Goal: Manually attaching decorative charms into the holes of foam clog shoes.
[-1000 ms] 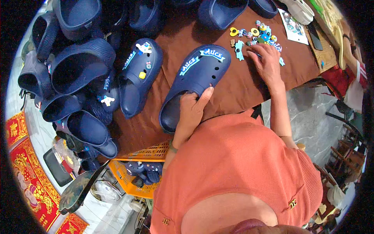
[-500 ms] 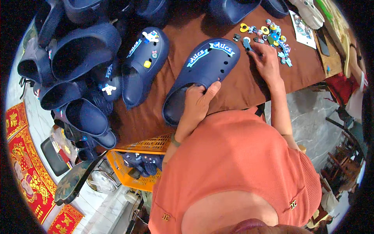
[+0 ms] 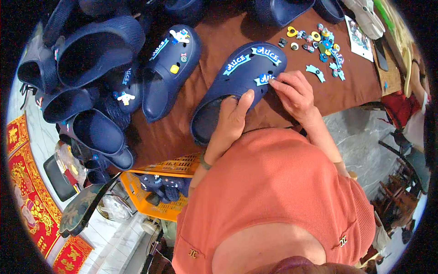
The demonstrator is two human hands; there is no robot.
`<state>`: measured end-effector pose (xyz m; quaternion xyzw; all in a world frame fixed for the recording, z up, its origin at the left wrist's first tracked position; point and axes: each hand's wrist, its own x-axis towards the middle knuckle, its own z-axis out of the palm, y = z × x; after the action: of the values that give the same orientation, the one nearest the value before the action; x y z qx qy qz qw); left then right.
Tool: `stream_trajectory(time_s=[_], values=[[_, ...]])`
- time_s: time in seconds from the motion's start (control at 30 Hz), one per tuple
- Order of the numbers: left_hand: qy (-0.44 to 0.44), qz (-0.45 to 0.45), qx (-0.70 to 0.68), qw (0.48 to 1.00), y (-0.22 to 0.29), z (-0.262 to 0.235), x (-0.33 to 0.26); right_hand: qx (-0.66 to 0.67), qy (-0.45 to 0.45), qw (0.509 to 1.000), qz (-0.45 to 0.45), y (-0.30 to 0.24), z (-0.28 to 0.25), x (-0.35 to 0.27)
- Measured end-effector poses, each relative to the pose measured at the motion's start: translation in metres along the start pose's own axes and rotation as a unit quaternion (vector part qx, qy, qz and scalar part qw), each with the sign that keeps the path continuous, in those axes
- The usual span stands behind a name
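A navy blue clog (image 3: 230,84) lies on the brown cloth, its toe pointing away and to the right. Two light blue lettered banner charms (image 3: 266,54) sit across its toe. My left hand (image 3: 232,116) grips the clog at its foot opening, thumb on top and the other fingers hidden inside. At the clog's right side, my right hand (image 3: 295,95) pinches a smaller blue lettered charm (image 3: 263,80) against the upper, near the holes. Whether that charm is seated cannot be told. To the left lies another navy clog (image 3: 159,93) decorated with several charms.
Loose colourful charms (image 3: 325,44) lie in a pile at the upper right, with a separate light blue banner charm (image 3: 315,73) nearer me. Several plain navy clogs (image 3: 100,52) crowd the left side. Below the table edge stands an orange crate (image 3: 157,208) holding clogs.
My right hand has moved left from beside the charm pile to the clog, bringing the small blue charm. A light blue banner charm now shows where the hand was.
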<state>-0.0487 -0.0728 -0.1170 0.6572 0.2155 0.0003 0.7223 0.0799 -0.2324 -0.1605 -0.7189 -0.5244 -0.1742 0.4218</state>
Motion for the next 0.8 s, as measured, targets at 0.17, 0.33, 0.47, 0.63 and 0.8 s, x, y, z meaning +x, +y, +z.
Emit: stream_trajectory(time_s=[0.17,0.33,0.47,0.63,0.8], values=[[0.019,-0.001,-0.043,0.999,-0.009,0.003,-0.002,0.051,-0.030,0.998,-0.002,0.002,-0.004,0.000],[0.031,-0.028,-0.029,0.999,-0.010,0.003,-0.003,0.078,-0.057,0.995,-0.017,-0.001,-0.006,0.006],[0.021,-0.034,0.004,0.999,-0.005,0.003,-0.004,0.089,-0.083,0.988,0.094,-0.018,-0.009,0.010],[0.014,-0.020,-0.022,0.999,-0.005,0.003,-0.003,0.144,-0.109,0.953,0.245,-0.028,-0.007,0.023],[0.023,0.000,-0.042,0.999,0.000,0.004,-0.001,0.134,-0.189,0.872,0.431,-0.033,-0.014,0.035]])
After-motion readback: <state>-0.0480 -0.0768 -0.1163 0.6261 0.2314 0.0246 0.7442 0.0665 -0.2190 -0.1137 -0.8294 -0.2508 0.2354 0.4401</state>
